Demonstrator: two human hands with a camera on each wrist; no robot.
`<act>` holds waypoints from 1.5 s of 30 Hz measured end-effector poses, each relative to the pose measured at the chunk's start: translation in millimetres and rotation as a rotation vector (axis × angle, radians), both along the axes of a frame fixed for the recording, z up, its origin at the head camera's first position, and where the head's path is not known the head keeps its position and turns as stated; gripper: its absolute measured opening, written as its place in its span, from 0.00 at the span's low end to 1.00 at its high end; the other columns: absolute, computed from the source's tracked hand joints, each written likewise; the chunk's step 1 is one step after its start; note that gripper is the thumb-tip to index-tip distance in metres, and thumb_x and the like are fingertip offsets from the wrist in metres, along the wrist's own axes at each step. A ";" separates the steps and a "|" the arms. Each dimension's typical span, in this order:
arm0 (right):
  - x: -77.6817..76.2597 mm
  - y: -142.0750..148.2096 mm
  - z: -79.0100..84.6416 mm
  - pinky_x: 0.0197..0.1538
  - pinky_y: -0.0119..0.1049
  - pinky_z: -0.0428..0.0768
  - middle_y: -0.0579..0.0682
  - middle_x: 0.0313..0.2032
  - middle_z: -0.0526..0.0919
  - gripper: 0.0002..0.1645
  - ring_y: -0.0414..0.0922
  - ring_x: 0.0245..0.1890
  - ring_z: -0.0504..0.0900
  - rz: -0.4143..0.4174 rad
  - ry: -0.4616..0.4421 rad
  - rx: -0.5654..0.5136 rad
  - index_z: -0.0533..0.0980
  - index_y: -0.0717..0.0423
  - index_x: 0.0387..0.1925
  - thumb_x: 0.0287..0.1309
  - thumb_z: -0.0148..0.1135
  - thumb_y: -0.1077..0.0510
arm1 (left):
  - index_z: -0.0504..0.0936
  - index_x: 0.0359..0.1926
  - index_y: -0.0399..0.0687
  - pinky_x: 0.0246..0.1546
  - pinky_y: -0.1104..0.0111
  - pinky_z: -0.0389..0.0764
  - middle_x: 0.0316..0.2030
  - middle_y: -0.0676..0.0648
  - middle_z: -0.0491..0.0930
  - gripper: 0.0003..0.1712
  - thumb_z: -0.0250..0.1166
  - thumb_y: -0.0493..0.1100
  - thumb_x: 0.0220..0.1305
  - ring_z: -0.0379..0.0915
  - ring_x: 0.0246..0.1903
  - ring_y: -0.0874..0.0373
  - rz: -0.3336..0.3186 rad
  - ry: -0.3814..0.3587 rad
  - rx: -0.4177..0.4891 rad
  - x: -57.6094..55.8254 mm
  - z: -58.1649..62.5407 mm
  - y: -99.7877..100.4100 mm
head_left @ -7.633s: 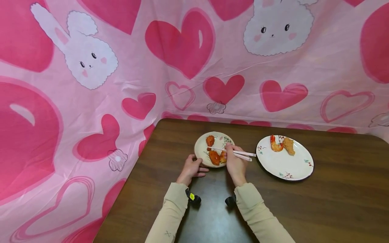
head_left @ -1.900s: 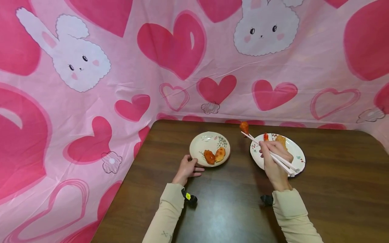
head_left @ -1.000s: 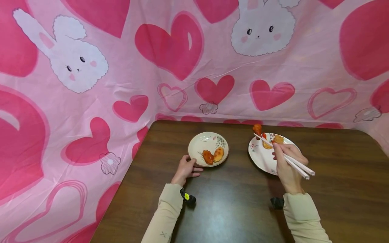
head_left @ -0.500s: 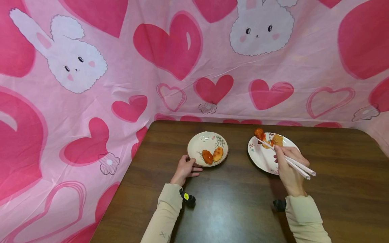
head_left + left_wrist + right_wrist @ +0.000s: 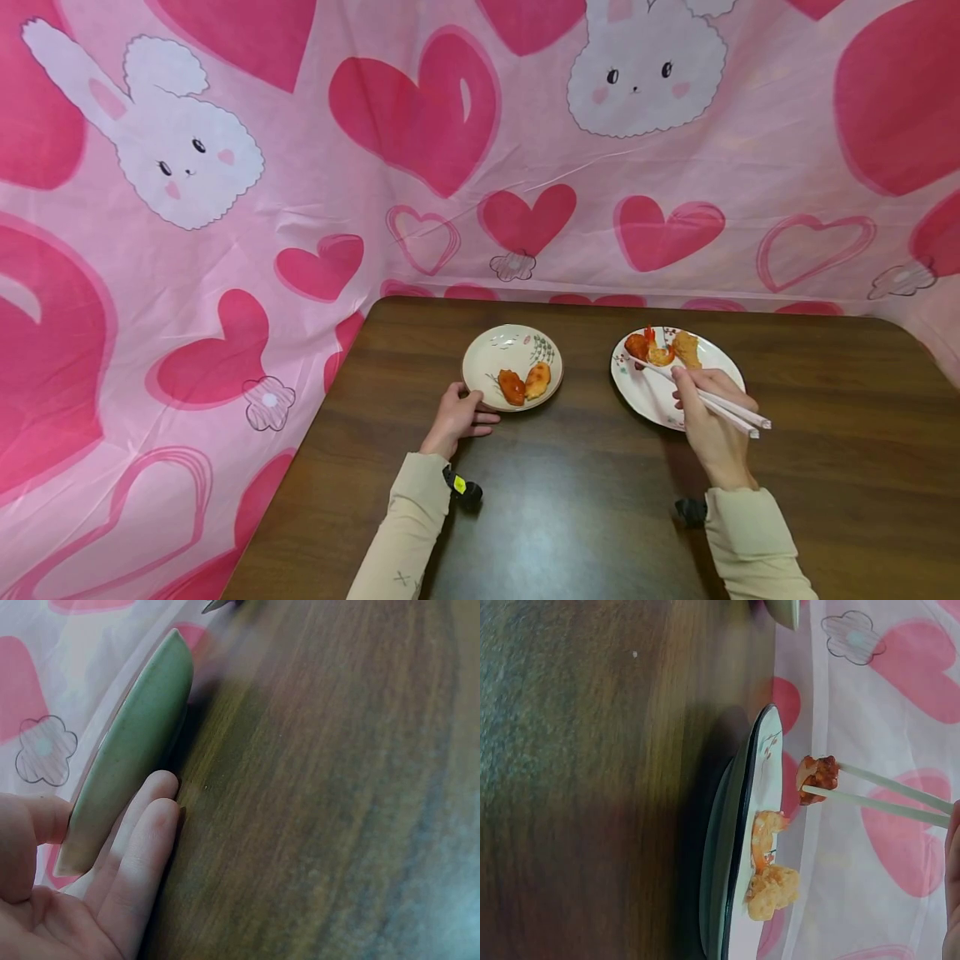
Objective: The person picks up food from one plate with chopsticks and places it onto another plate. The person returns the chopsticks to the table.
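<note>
My left hand (image 5: 454, 418) grips the near-left rim of a small round plate (image 5: 498, 346), thumb at the rim and fingers beneath it in the left wrist view. On that plate lie a glazed orange-brown piece (image 5: 512, 388) and a yellow browned piece (image 5: 537, 381). A pair of pale chopsticks (image 5: 731, 410) is held in my right hand (image 5: 716, 425). Their tips pinch a red-brown glazed drumstick (image 5: 819, 778), which the right wrist view shows above the larger oval plate (image 5: 652, 398), apart from it. That plate bears a shrimp (image 5: 660, 356) and a battered fried piece (image 5: 686, 347).
Both plates stand on a dark wooden table (image 5: 570, 500), with brown tabletop between them. Behind and to the left hangs a pink cloth (image 5: 315, 167) printed with hearts and rabbits. Black wrist cameras (image 5: 468, 493) sit at both cuffs.
The chopsticks took the drumstick from the small plate and carried it right to the oval plate. In the last second it has come lower, beside the shrimp. The left hand stays at the small plate.
</note>
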State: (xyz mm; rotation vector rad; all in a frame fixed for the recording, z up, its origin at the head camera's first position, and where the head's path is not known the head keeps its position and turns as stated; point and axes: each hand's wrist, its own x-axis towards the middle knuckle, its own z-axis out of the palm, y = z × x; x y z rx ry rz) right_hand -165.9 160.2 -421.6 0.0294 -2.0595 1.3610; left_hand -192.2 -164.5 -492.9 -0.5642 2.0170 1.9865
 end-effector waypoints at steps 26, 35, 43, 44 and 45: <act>-11.4 9.2 -27.4 0.19 0.17 0.64 0.47 0.20 0.78 0.12 0.22 0.18 0.69 -0.027 0.008 0.175 0.82 0.61 0.24 0.52 0.61 0.55 | 0.56 0.58 0.43 0.29 0.63 0.82 0.36 0.39 0.81 0.24 0.48 0.44 0.64 0.82 0.29 0.54 0.001 0.017 -0.002 4.3 4.0 0.7; -11.2 9.2 -29.6 0.22 0.16 0.64 0.48 0.19 0.78 0.12 0.21 0.21 0.68 -0.016 0.034 0.197 0.82 0.61 0.23 0.52 0.61 0.56 | 0.56 0.58 0.43 0.29 0.63 0.82 0.35 0.39 0.81 0.23 0.48 0.44 0.64 0.82 0.29 0.54 0.003 0.020 0.000 4.7 4.7 0.5; -11.4 8.8 -30.3 0.21 0.16 0.65 0.49 0.20 0.79 0.13 0.22 0.21 0.68 -0.026 -0.001 0.203 0.83 0.61 0.25 0.52 0.61 0.55 | 0.56 0.59 0.43 0.30 0.63 0.82 0.36 0.39 0.81 0.24 0.48 0.44 0.64 0.82 0.30 0.53 -0.002 0.017 -0.001 5.4 6.2 1.2; -11.4 8.8 -30.2 0.21 0.16 0.65 0.49 0.20 0.79 0.13 0.22 0.21 0.68 -0.028 -0.004 0.204 0.83 0.61 0.24 0.52 0.61 0.54 | 0.56 0.59 0.43 0.30 0.63 0.82 0.36 0.39 0.81 0.24 0.48 0.44 0.64 0.82 0.30 0.53 -0.002 0.017 0.001 5.4 6.4 1.2; -11.3 8.7 -30.2 0.21 0.16 0.65 0.49 0.20 0.79 0.13 0.22 0.21 0.68 -0.028 -0.007 0.204 0.83 0.61 0.24 0.52 0.61 0.54 | 0.56 0.59 0.43 0.30 0.63 0.82 0.36 0.39 0.81 0.24 0.48 0.44 0.64 0.82 0.30 0.53 -0.002 0.019 0.001 5.4 6.5 1.1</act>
